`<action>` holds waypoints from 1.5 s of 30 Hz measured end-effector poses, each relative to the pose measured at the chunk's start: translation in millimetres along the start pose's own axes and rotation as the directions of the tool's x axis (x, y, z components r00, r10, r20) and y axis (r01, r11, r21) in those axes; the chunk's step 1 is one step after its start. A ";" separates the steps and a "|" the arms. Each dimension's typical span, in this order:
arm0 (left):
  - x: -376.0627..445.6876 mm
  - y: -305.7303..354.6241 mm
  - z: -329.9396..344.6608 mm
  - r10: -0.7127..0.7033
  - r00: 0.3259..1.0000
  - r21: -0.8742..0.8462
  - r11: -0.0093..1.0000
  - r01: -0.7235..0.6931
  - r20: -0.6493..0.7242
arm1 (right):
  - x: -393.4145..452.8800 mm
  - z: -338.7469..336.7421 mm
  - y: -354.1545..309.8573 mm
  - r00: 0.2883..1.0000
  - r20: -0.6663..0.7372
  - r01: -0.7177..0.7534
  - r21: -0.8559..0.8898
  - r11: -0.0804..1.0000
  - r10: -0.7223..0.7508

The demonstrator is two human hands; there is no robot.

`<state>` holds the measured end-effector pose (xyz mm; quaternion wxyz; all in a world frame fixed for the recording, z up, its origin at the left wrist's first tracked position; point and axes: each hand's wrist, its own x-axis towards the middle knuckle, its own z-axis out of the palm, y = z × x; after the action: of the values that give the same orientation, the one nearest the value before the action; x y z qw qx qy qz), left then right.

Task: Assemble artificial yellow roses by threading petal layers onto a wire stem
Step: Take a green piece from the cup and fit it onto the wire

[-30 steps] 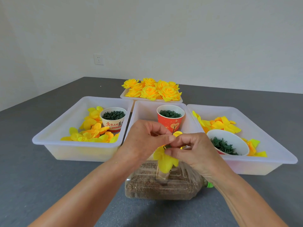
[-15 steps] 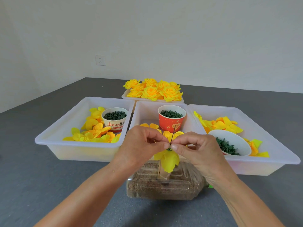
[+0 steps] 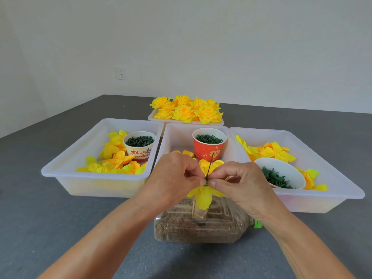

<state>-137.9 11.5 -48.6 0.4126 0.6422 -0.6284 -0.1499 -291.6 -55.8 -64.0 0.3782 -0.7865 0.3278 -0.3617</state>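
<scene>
A thin dark wire stem (image 3: 210, 165) stands upright in front of me, over a plastic bottle (image 3: 201, 226) lying on its side and filled with brown grain. Yellow petal layers (image 3: 202, 197) sit threaded on the wire and hang below my fingers. My left hand (image 3: 175, 178) and my right hand (image 3: 239, 184) meet at the wire, thumbs and forefingers pinching a small green piece at the top of the petals. The wire's upper end sticks up free above my fingertips.
Three white trays (image 3: 96, 175) stand in a row behind, holding loose yellow petals (image 3: 114, 164), a white cup (image 3: 140, 146), a red cup (image 3: 209, 144) and a white bowl (image 3: 281, 174) of green parts. Finished yellow roses (image 3: 187, 109) fill a tray at the back.
My hands have come together at the wire and pushed the petals lower, so more bare wire shows above my fingers. The view has tilted slightly down.
</scene>
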 end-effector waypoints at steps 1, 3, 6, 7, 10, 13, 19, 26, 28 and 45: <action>-0.3 -2.0 0.1 -0.020 1.000 -0.032 0.999 0.020 0.001 | -0.7 -0.1 0.2 1.000 0.002 -0.019 0.033 0.999 0.019; -2.6 -6.9 0.3 -0.081 0.997 -0.121 0.989 0.081 0.004 | -3.1 -0.7 0.7 0.997 0.004 -0.074 0.115 0.991 0.074; -7.4 -14.6 1.8 -0.157 0.988 -0.225 0.962 0.153 0.000 | -5.0 -2.3 3.0 0.993 -0.004 -0.116 0.168 0.979 0.118; -8.3 -15.7 2.5 -0.170 0.985 -0.246 0.955 0.164 -0.005 | -5.0 -2.8 2.9 0.993 -0.010 -0.112 0.172 0.979 0.116; -8.1 -14.4 3.0 -0.167 0.986 -0.326 0.933 0.150 -0.024 | -4.0 -3.7 -0.5 0.996 -0.025 -0.079 0.202 0.976 0.086; -5.3 -10.5 2.5 -0.125 0.991 -0.349 0.932 0.100 -0.051 | -2.0 -1.2 -4.5 0.999 -0.009 -0.050 0.193 0.980 0.053; -1.1 -9.3 4.2 -0.084 0.996 -0.227 0.971 0.074 -0.036 | 1.1 3.7 -1.9 0.998 -0.023 -0.056 0.125 0.991 0.059; 0.6 -6.4 -0.8 -0.051 0.998 -0.079 0.995 0.054 0.049 | 0.6 5.4 1.3 0.998 0.012 -0.062 0.055 0.997 0.061; 1.1 -5.4 -0.7 -0.035 0.998 -0.018 0.999 0.036 0.050 | 1.1 5.5 1.6 0.998 0.014 -0.056 0.037 0.998 0.056; 4.5 -13.6 2.2 -0.083 0.996 -0.242 0.966 0.086 0.023 | 2.3 2.7 -2.3 0.995 0.038 -0.101 0.130 0.986 0.097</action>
<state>-129.4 4.7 -58.3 0.4774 0.6121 -0.5800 -0.2471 -287.6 -55.5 -62.6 0.4520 -0.7481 0.3359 -0.3510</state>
